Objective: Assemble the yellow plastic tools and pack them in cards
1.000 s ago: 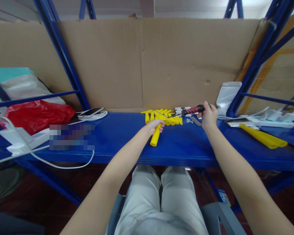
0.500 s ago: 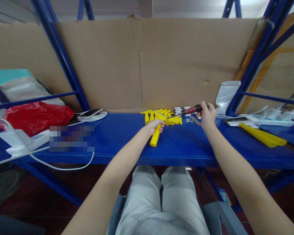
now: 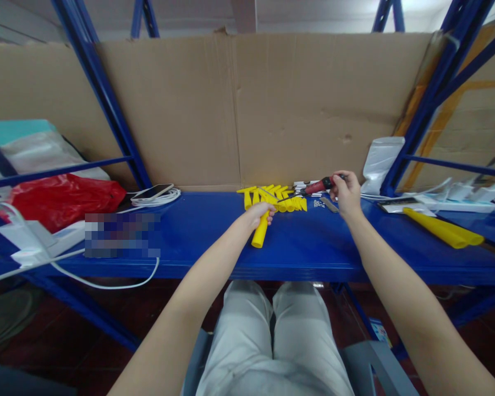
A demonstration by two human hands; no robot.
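My left hand (image 3: 262, 215) is closed round a yellow tube-like handle (image 3: 259, 235), whose lower end sticks out toward the bench's front edge. In my right hand (image 3: 346, 192) is a screwdriver (image 3: 318, 186) with a red and black grip, gripped near the back end. Its thin shaft slants down and left to the top of my left hand; where the tip rests is hidden by the fingers. Behind my left hand lie several yellow plastic pieces (image 3: 286, 204) in a row. Small whitish bits (image 3: 319, 203) and a flat grey strip (image 3: 330, 205) lie below the screwdriver.
A phone (image 3: 152, 192) on a coiled white cable, a red bag (image 3: 66, 198) and a power strip (image 3: 68, 234) are at the left. Yellow cone-like pieces (image 3: 441, 230) and another power strip (image 3: 464, 204) lie right. Cardboard (image 3: 272, 110) walls the back of the blue bench (image 3: 198, 236).
My right hand has shifted slightly left and its grip on the screwdriver has changed, with the fingers turned. The left hand and the yellow handle stay nearly in place.
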